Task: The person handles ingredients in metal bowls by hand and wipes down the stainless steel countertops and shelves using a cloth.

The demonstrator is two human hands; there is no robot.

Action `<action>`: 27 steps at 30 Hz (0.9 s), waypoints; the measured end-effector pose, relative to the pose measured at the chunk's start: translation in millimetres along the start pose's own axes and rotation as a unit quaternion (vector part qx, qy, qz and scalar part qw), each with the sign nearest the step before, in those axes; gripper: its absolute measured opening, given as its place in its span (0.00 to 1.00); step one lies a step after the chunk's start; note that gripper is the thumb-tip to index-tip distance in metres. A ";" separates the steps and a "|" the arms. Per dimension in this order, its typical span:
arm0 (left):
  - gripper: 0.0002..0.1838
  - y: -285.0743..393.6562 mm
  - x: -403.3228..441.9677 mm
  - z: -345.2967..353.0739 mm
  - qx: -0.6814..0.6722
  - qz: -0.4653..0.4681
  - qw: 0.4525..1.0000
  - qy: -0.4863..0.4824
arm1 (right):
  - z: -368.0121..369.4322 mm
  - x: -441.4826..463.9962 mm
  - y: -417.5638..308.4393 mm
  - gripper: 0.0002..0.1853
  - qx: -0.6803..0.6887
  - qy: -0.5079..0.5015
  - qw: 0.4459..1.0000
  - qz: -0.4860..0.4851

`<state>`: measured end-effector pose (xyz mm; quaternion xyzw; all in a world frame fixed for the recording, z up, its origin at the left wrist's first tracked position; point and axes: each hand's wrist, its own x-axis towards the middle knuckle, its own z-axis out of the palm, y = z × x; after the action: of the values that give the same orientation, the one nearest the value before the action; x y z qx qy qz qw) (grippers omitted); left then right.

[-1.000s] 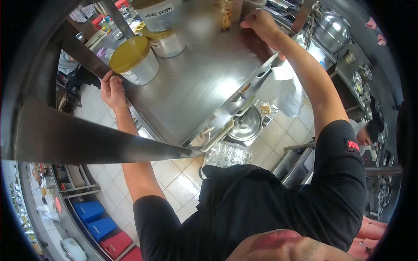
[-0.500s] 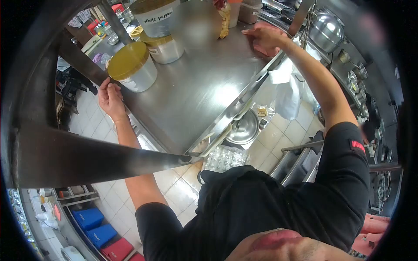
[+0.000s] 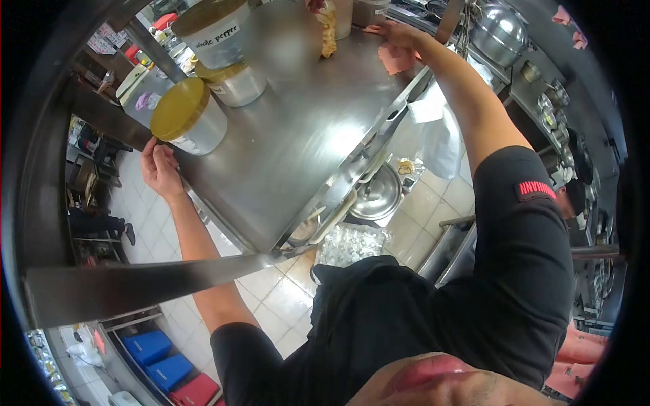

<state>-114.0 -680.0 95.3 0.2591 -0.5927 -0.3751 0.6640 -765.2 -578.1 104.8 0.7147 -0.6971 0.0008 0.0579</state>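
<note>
My right hand (image 3: pixel 401 35) is closed on a pink cloth (image 3: pixel 397 59), which lies pressed on the far right of the steel shelf (image 3: pixel 284 162). Part of the cloth hangs below my palm. At the left edge of the shelf, my left hand (image 3: pixel 160 168) has its fingers curled at the rim, just beside a white tub with a gold lid (image 3: pixel 181 108). Behind that tub stands another gold-lidded tub (image 3: pixel 237 84), with a container labelled "whole pepper" (image 3: pixel 218 37) on top. A bag of yellowish food (image 3: pixel 326 30) stands at the back, next to a blurred patch.
A slanting metal bar (image 3: pixel 149 287) crosses in front of my left forearm. Under the shelf are a steel bowl (image 3: pixel 374 196) and a clear plastic bag (image 3: pixel 352 243). A white plastic bag (image 3: pixel 440 139) hangs at the right edge. Blue bins (image 3: pixel 170 371) stand lower left.
My right hand and the cloth have shifted towards the back of the shelf, with more cloth showing below the hand. The view has turned slightly; my left hand stays at the rim.
</note>
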 end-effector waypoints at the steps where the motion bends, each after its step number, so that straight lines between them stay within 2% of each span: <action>1: 0.11 -0.5 -1.4 0.0 -0.002 -0.002 1.000 -0.002 | 5.0 2.7 3.8 0.27 0.022 -0.014 0.999 0.033; 3: 0.11 -1.6 0.9 -1.4 -0.006 0.000 1.000 -0.003 | 7.2 8.9 7.9 0.27 0.063 -0.038 0.993 0.096; 6: 0.11 1.2 0.7 0.7 -0.013 0.009 1.000 -0.009 | -37.1 -29.0 -22.2 0.28 -0.032 -0.214 0.969 0.121; 8: 0.11 1.6 -0.4 2.2 -0.005 0.003 1.000 0.000 | -25.9 -47.0 -14.4 0.30 -0.032 -0.156 0.980 0.118; 11: 0.11 1.1 -0.4 0.4 -0.018 0.002 1.000 -0.005 | -42.4 -50.9 -25.4 0.34 0.025 -0.191 0.962 0.194; 13: 0.12 -6.2 1.0 -1.6 -0.037 -0.001 0.999 -0.003 | -56.3 -50.2 -55.6 0.28 -0.100 -0.246 0.962 0.064; 14: 0.11 -7.6 1.1 -3.1 -0.004 0.004 1.000 0.000 | -63.3 -49.7 -70.5 0.25 -0.159 -0.259 0.953 -0.005; 16: 0.12 -11.4 4.5 -8.4 -0.039 -0.005 0.999 -0.024 | -61.5 -54.1 -90.5 0.20 -0.320 -0.242 0.890 -0.218; 18: 0.12 -13.9 3.1 -6.9 -0.025 -0.006 1.000 -0.011 | -60.8 -61.0 -120.1 0.19 -0.143 -0.245 0.946 -0.154; 21: 0.12 -28.7 10.4 -9.7 -0.001 0.004 1.000 0.012 | -74.1 -72.2 -179.6 0.19 0.118 -0.219 0.967 -0.047; 22: 0.12 -37.9 15.7 -11.4 0.007 0.009 1.000 0.019 | -81.8 -78.5 -198.4 0.19 0.203 -0.203 0.958 -0.009; 25: 0.21 -129.9 51.0 -48.9 -0.027 -0.019 0.998 -0.044 | -113.0 -106.5 -248.3 0.23 0.356 -0.177 0.915 0.065; 26: 0.23 -114.2 47.7 -45.7 -0.013 -0.011 0.999 -0.046 | -128.1 -115.6 -262.3 0.26 0.392 -0.172 0.900 0.080; 27: 0.25 -102.0 45.3 -44.0 0.002 -0.003 0.999 -0.048 | -144.5 -128.9 -269.0 0.29 0.485 -0.169 0.857 0.049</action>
<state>-89.6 -780.5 34.6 0.2443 -0.6235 -0.3881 0.6332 -489.3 -431.8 215.8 0.6064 -0.6413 0.2211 -0.4149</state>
